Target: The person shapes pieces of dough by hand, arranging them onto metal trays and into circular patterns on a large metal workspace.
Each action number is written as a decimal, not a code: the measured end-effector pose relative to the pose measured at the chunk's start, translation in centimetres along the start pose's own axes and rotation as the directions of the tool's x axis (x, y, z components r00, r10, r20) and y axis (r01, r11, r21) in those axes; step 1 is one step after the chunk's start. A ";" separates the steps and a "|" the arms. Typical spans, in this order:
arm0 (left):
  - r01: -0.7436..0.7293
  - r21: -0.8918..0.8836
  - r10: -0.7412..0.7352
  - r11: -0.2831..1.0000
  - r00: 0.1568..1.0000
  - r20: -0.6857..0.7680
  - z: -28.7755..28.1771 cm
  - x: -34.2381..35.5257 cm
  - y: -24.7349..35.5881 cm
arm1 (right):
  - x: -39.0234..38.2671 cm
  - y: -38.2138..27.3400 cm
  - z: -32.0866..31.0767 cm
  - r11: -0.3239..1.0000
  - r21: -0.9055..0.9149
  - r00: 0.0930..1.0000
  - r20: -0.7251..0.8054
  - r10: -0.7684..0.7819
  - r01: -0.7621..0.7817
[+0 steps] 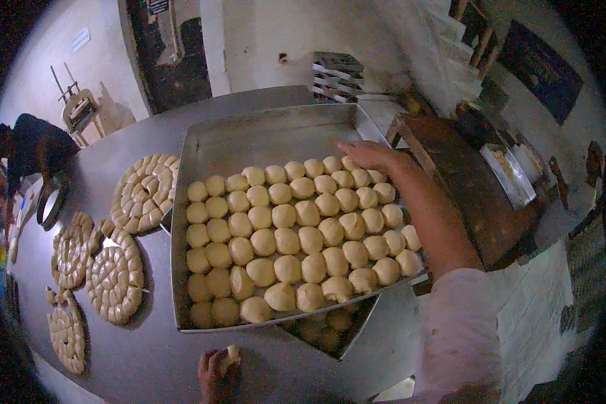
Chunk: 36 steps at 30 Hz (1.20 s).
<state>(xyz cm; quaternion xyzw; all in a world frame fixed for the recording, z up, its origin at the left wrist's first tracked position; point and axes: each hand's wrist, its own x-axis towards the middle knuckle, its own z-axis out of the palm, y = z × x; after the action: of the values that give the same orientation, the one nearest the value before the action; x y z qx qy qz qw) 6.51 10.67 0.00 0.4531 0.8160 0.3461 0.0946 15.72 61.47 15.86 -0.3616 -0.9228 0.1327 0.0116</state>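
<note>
A large metal tray [262,138] holds rows of round pale dough balls [287,241]; its far part is bare metal. My right hand [369,155] reaches over the tray's right side to the far row. Its fingers stretch leftward, just above the dough ball [349,163] at that row's right end, and its underside is hidden. Near the table's front edge my left hand [217,374] is closed around a small piece of dough [231,355], which pokes out past the fingers.
Coils of cut dough pieces [114,283] lie on the metal table [168,357] at left. Another tray [353,330] with dough balls sits partly beneath the large one. A wooden table [444,182] stands at right, and stacked boxes [338,75] at the back.
</note>
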 end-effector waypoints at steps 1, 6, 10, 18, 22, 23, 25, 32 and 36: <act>-0.016 0.017 0.016 1.000 1.000 0.012 -0.3 0.1 0.5 | -0.4 -0.8 -1.0 0.996 0.022 0.994 0.070 0.089 -0.091; 0.009 0.032 -0.009 0.999 1.000 0.005 0.3 -0.2 -0.4 | 2.2 -6.4 -1.4 0.999 0.009 0.997 -0.056 -0.049 0.050; 0.027 0.010 -0.027 1.000 1.000 0.014 -0.1 -0.5 -0.4 | 5.3 -10.8 5.4 0.875 0.174 0.860 -0.344 -0.377 0.452; -0.015 0.027 0.013 1.000 0.997 0.073 -1.0 -0.4 -0.4 | 5.1 -18.0 3.1 0.897 -0.001 0.897 0.015 -0.442 0.442; -0.051 -0.034 0.054 0.998 0.993 0.108 -1.3 -0.4 -0.3 | 7.4 -19.8 9.3 0.775 -0.020 0.773 -0.061 -0.632 0.632; -0.069 -0.035 0.072 0.997 0.993 0.097 -1.5 -0.4 -0.3 | 6.8 -20.2 9.0 0.827 0.164 0.837 0.009 -0.546 0.538; -0.116 -0.040 0.119 0.992 0.990 0.079 -1.9 -0.4 -0.2 | 5.0 -20.8 7.0 0.842 0.477 0.904 0.195 -0.380 0.251; -0.016 -0.345 0.037 0.938 0.998 0.056 -1.4 -1.2 -2.4 | -11.1 -25.0 2.9 0.743 0.351 0.804 -0.426 -0.415 0.570; 0.107 -0.686 -0.012 0.719 0.990 0.142 -4.9 -2.6 0.3 | -24.9 -26.2 7.1 0.671 0.224 0.703 -0.323 -0.633 0.707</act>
<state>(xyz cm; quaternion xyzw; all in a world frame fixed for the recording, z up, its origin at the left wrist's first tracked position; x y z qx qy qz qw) 5.96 6.32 3.43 0.3796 0.6343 0.5927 0.3199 15.92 24.68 17.48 0.0000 -0.9473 0.2314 0.2216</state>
